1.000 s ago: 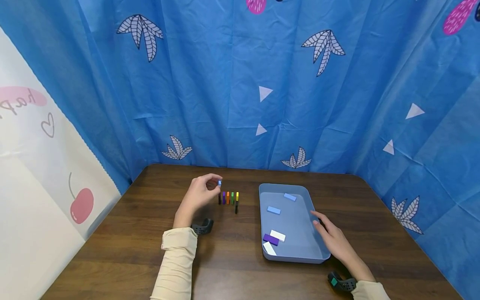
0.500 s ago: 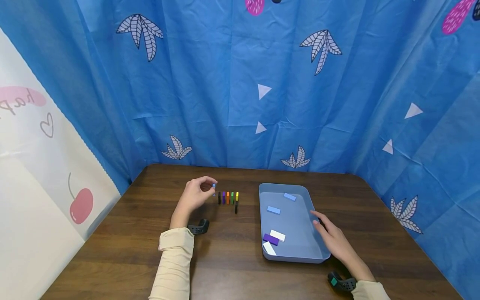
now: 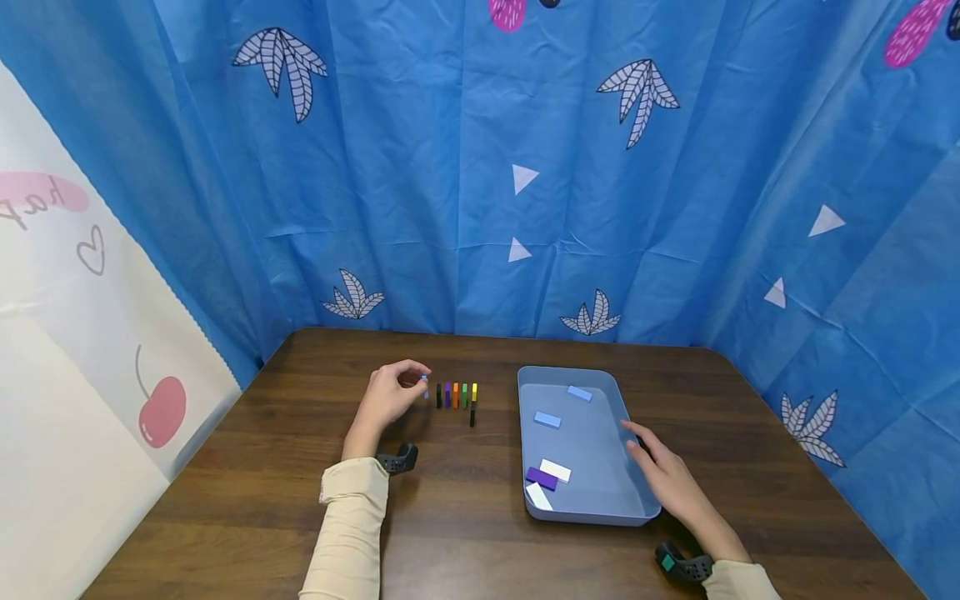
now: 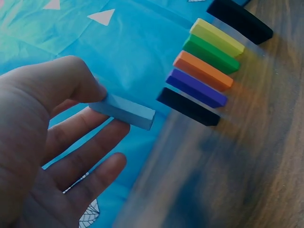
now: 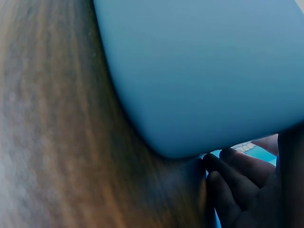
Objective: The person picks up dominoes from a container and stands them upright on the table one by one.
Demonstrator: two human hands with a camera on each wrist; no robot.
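My left hand (image 3: 386, 396) pinches a light blue domino block (image 4: 128, 110) upright between thumb and fingertips. It is just left of a row of standing dominoes. From left to right these are a black domino (image 3: 438, 396), a purple domino (image 3: 447, 395), an orange domino (image 3: 455, 395), a green domino (image 3: 464, 395) and a yellow domino (image 3: 474, 392). A second black domino (image 3: 472, 414) stands on the near side of the yellow one. My right hand (image 3: 667, 479) lies at the right side of a blue-grey tray (image 3: 592, 521), its relaxed fingertips at the rim.
Inside the tray lie two light blue dominoes (image 3: 547, 421), two white dominoes (image 3: 555, 472) and a purple domino (image 3: 542, 478). The brown wooden table (image 3: 450, 533) reaches back to a blue patterned curtain (image 3: 450, 208).
My left hand has moved left past the row's left end, then lowered the light blue domino beside the black one. The right hand and tray have stayed put.
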